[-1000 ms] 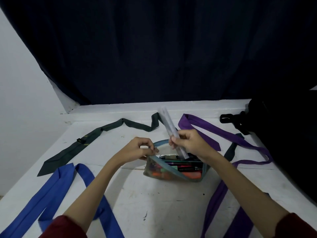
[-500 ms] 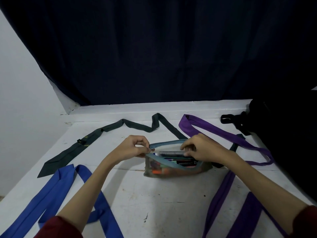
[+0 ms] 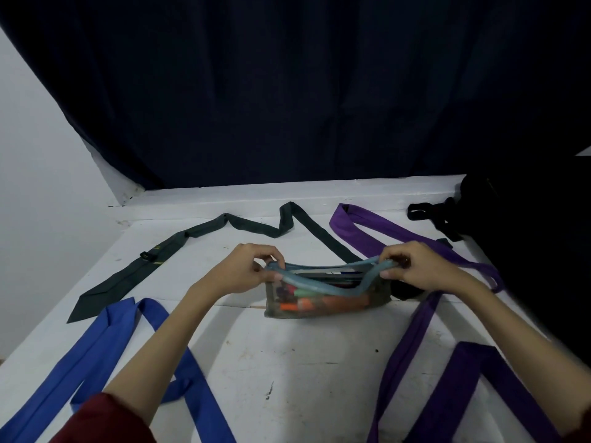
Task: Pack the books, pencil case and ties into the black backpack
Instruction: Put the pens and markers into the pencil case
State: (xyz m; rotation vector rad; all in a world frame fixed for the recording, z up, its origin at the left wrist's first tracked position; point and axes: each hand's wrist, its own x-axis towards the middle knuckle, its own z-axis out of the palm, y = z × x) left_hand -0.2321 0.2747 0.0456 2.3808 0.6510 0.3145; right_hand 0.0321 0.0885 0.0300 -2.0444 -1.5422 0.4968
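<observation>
A see-through pencil case [image 3: 323, 300] with a blue zip edge lies in the middle of the white table [image 3: 287, 362], its mouth agape, coloured pens inside. My left hand [image 3: 246, 270] pinches the left end of the zip edge. My right hand [image 3: 419, 266] grips the right end. A dark green tie [image 3: 179, 247] runs across the back left. A blue tie [image 3: 105, 346] lies at the front left. A purple tie [image 3: 412, 327] loops along the right side. The black backpack [image 3: 524, 238] stands at the far right. No books are in view.
A dark curtain [image 3: 287, 91] hangs behind the table. A white wall [image 3: 38, 171] rises on the left, next to the table's left edge. The backpack's black strap and buckle [image 3: 428, 214] stick out onto the table at the back right.
My right hand pushed a clear ruler-like item down into the pencil case, let it go and moved to the right end of the zip edge. My left hand kept its hold.
</observation>
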